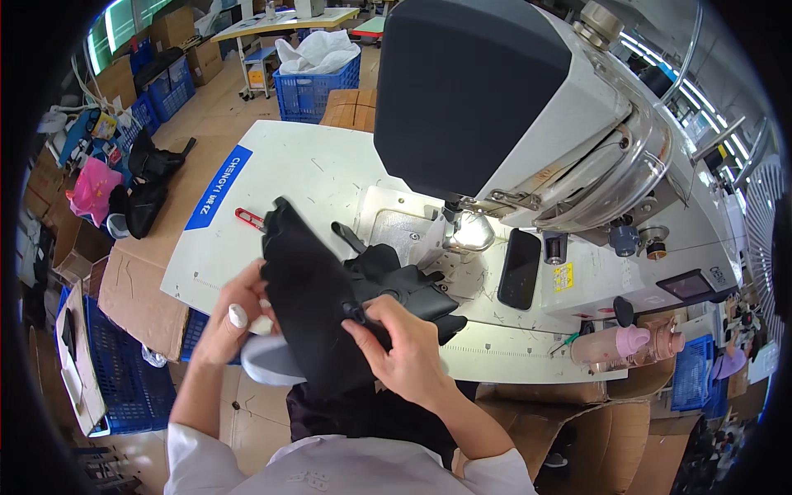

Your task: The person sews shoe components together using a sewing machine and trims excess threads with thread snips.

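Observation:
A black boot upper (313,322) hangs tilted between my hands over the near edge of the white sewing table (305,157). My left hand (235,318), with white covers on its fingertips, is closed on its left edge; some fingers are hidden behind it. My right hand (404,351) pinches its right side between thumb and fingers, by a small dark tab. A rounded pale grey part (272,360) shows below my left hand; whether it joins the upper I cannot tell. More black leather pieces (396,280) lie in a heap just beyond my right hand.
The sewing machine (478,91) rises over the table's right half, its lit needle area (470,235) beyond the heap. A phone (520,268), red thread snips (247,218) and pink bottles (610,346) lie around. Black boots (148,198) rest on cardboard at left; blue crates (132,371) stand beside.

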Demonstrator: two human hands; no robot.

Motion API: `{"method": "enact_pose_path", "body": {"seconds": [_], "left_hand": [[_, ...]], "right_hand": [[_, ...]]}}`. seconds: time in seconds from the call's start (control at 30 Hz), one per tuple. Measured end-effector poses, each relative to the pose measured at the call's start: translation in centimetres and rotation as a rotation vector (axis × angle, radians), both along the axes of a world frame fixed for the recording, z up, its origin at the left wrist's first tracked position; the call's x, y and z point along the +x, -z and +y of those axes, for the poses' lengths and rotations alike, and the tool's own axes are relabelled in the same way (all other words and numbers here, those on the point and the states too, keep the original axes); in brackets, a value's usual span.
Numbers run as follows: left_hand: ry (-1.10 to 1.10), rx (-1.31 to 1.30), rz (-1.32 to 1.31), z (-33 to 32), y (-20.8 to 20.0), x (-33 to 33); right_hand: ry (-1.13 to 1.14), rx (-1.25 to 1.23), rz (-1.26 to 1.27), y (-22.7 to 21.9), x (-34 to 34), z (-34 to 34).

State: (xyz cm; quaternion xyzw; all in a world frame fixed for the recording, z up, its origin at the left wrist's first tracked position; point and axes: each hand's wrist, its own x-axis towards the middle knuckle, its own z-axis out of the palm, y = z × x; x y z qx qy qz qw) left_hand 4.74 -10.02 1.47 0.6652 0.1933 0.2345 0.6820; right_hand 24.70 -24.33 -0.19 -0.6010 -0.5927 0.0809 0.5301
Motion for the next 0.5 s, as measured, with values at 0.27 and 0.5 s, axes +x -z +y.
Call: {"method": "enact_pose_path", "body": {"seconds": [0.27, 0.5], "left_hand": [[-0.09, 0.004, 0.389, 0.8, -5.3, 9.9], [-0.278, 0.194, 0.037, -0.3, -3.5, 15.7]], "right_hand": [[0.046, -0.127, 0.05, -2.9, 3.6, -1.4], [0.092, -0.308, 0.645, -2.9, 8.8, -1.2]]}}
